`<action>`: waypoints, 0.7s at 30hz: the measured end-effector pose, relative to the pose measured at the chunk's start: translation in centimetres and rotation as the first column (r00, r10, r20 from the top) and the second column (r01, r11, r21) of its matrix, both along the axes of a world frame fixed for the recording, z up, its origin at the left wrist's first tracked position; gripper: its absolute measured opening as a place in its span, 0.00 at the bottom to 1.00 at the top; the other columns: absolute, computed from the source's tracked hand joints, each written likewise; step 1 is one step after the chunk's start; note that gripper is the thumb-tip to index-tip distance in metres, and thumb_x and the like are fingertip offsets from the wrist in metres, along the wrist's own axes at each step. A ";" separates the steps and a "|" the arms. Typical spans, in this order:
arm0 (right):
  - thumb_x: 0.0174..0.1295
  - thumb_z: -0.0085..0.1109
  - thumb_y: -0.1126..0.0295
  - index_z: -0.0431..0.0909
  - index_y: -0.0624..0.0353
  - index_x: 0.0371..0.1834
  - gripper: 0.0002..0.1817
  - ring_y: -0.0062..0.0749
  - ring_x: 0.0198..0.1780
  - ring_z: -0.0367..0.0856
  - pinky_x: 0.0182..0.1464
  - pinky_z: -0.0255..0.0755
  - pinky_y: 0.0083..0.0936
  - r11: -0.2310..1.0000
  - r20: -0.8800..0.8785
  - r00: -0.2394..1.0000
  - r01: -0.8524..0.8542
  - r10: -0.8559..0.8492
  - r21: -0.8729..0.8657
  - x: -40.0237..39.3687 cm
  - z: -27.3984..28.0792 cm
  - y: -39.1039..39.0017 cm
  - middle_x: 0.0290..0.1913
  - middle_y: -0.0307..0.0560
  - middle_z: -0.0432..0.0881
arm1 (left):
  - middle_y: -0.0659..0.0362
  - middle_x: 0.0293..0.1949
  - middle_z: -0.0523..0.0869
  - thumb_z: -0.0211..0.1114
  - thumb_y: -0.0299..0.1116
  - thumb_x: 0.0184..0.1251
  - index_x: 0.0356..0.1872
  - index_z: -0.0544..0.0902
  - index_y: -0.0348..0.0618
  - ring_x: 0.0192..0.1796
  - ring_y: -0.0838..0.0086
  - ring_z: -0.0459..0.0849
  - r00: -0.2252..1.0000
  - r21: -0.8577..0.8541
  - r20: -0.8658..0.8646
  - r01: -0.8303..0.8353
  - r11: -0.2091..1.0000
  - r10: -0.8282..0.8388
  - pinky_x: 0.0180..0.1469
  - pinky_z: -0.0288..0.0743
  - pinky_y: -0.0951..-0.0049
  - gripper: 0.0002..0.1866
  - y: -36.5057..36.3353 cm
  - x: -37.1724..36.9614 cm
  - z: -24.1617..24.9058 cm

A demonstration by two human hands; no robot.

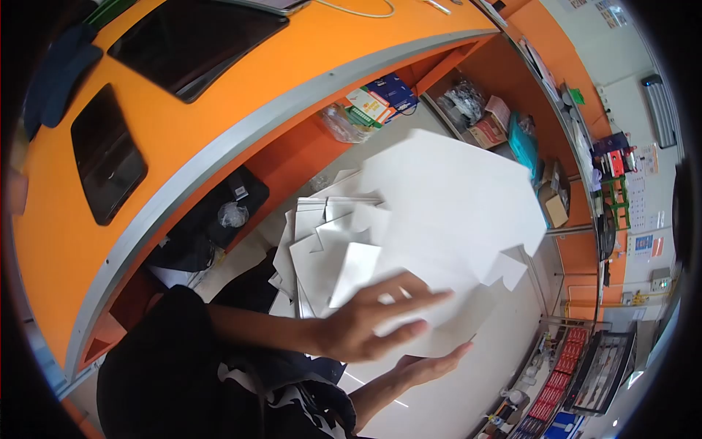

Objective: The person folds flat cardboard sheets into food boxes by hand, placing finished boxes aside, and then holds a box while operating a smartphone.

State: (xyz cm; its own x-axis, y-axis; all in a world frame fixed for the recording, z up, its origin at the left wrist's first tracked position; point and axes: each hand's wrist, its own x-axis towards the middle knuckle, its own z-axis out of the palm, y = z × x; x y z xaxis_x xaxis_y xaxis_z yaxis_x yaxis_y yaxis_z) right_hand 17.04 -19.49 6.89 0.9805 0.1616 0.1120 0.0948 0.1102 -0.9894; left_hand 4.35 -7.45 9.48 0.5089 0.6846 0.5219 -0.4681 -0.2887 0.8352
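Note:
My left hand (376,316) is a little blurred, its fingers spread apart above a pile of white card pieces (318,271). Below it, my right hand (431,368) lies palm up along the lower edge of a thin white card sheet (457,325), supporting it with outstretched fingers. The thumb of that hand is mostly hidden. Beyond both hands spreads a large white sheet (453,197) with angular corners. A small notched white piece (506,269) shows at its lower right edge. Several card pieces in the pile overlap and have cut-out corners.
An orange table (219,95) with a grey edge runs along the upper left, carrying a black tablet (197,44) and a black phone (108,157). Under it are a black bag (212,212) and boxes (384,99). Shelves with cartons (490,128) stand at the right.

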 end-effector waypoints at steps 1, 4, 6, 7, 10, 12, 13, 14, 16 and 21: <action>0.78 0.42 0.45 0.71 0.68 0.69 0.34 0.46 0.60 0.81 0.55 0.80 0.37 1.000 0.000 1.000 0.016 -0.016 0.006 0.6 0.1 -0.2 0.63 0.60 0.77 | 0.49 0.47 0.81 0.63 0.35 0.74 0.66 0.78 0.34 0.48 0.62 0.82 0.990 0.133 -0.010 -0.136 0.982 0.139 0.53 0.76 0.63 0.23 1.4 -1.1 -0.5; 0.79 0.39 0.44 0.61 0.63 0.76 0.36 0.42 0.71 0.70 0.71 0.66 0.41 0.956 -0.211 0.956 -0.149 0.205 0.253 2.5 -0.6 -1.4 0.72 0.53 0.69 | 0.49 0.56 0.79 0.66 0.39 0.70 0.71 0.71 0.35 0.59 0.62 0.78 0.960 0.125 -0.164 -0.207 0.970 0.226 0.63 0.71 0.61 0.32 5.0 -3.0 -2.4; 0.79 0.39 0.43 0.61 0.62 0.76 0.36 0.42 0.71 0.70 0.71 0.66 0.41 0.942 -0.218 0.946 -0.175 0.242 0.286 2.6 -1.4 -1.1 0.73 0.52 0.69 | 0.49 0.64 0.71 0.69 0.42 0.71 0.79 0.56 0.45 0.64 0.62 0.74 0.989 -0.417 -0.054 0.102 0.903 -0.136 0.64 0.73 0.63 0.42 5.6 -1.5 -4.6; 0.79 0.39 0.43 0.61 0.62 0.76 0.36 0.42 0.70 0.71 0.71 0.67 0.40 0.925 -0.218 0.931 -0.219 0.294 0.311 2.7 -1.5 -0.7 0.73 0.52 0.69 | 0.49 0.68 0.66 0.72 0.45 0.67 0.82 0.44 0.49 0.70 0.63 0.68 0.911 -0.566 0.091 0.380 0.731 -0.403 0.70 0.68 0.61 0.52 5.7 -1.3 -5.6; 0.79 0.39 0.44 0.62 0.62 0.76 0.35 0.41 0.70 0.71 0.72 0.65 0.38 0.926 -0.251 0.915 -0.239 0.316 0.293 2.6 -2.4 -0.2 0.71 0.52 0.71 | 0.50 0.68 0.66 0.74 0.47 0.66 0.81 0.45 0.46 0.72 0.63 0.66 0.823 -0.610 0.217 0.534 0.585 -0.525 0.72 0.65 0.61 0.53 3.8 0.1 -9.2; 0.80 0.40 0.46 0.65 0.65 0.74 0.34 0.42 0.70 0.71 0.72 0.63 0.34 0.936 -0.290 0.901 -0.257 0.322 0.240 2.8 -3.6 -0.1 0.71 0.53 0.72 | 0.52 0.65 0.70 0.74 0.50 0.66 0.77 0.54 0.41 0.68 0.67 0.71 0.722 -0.664 0.436 0.661 0.350 -0.537 0.67 0.71 0.65 0.49 2.7 0.8 -10.1; 0.80 0.40 0.46 0.65 0.65 0.74 0.34 0.42 0.70 0.71 0.72 0.63 0.34 0.940 -0.295 0.902 -0.252 0.314 0.230 2.7 -3.9 0.1 0.71 0.53 0.72 | 0.56 0.56 0.78 0.75 0.50 0.65 0.68 0.67 0.37 0.58 0.74 0.78 0.822 -0.754 0.165 0.461 0.468 -0.545 0.58 0.76 0.72 0.40 2.6 1.0 -10.2; 0.80 0.42 0.48 0.66 0.67 0.73 0.33 0.43 0.70 0.71 0.72 0.64 0.35 0.963 0.033 0.980 -0.186 0.196 -0.194 2.6 -4.1 0.4 0.70 0.54 0.72 | 0.58 0.51 0.80 0.75 0.49 0.65 0.63 0.71 0.37 0.53 0.77 0.80 0.847 -0.798 0.046 0.351 0.490 -0.530 0.54 0.77 0.74 0.35 3.2 1.0 -9.4; 0.78 0.49 0.53 0.69 0.71 0.70 0.31 0.47 0.67 0.73 0.68 0.67 0.39 0.823 0.591 0.784 0.203 0.188 -0.531 2.3 -4.0 0.3 0.66 0.58 0.76 | 0.61 0.46 0.83 0.75 0.48 0.65 0.57 0.76 0.38 0.48 0.81 0.81 0.859 -0.828 -0.071 0.233 0.510 -0.507 0.50 0.78 0.77 0.30 3.6 1.1 -8.8; 0.54 0.77 0.59 0.79 0.56 0.65 0.34 0.49 0.63 0.76 0.58 0.72 0.40 0.488 0.297 0.402 -0.547 0.866 -0.680 -2.4 1.9 -1.3 0.68 0.60 0.73 | 0.63 0.42 0.83 0.72 0.43 0.70 0.51 0.79 0.39 0.46 0.83 0.81 0.980 -0.774 -0.080 0.056 0.631 -0.184 0.48 0.77 0.79 0.20 2.9 1.7 -7.6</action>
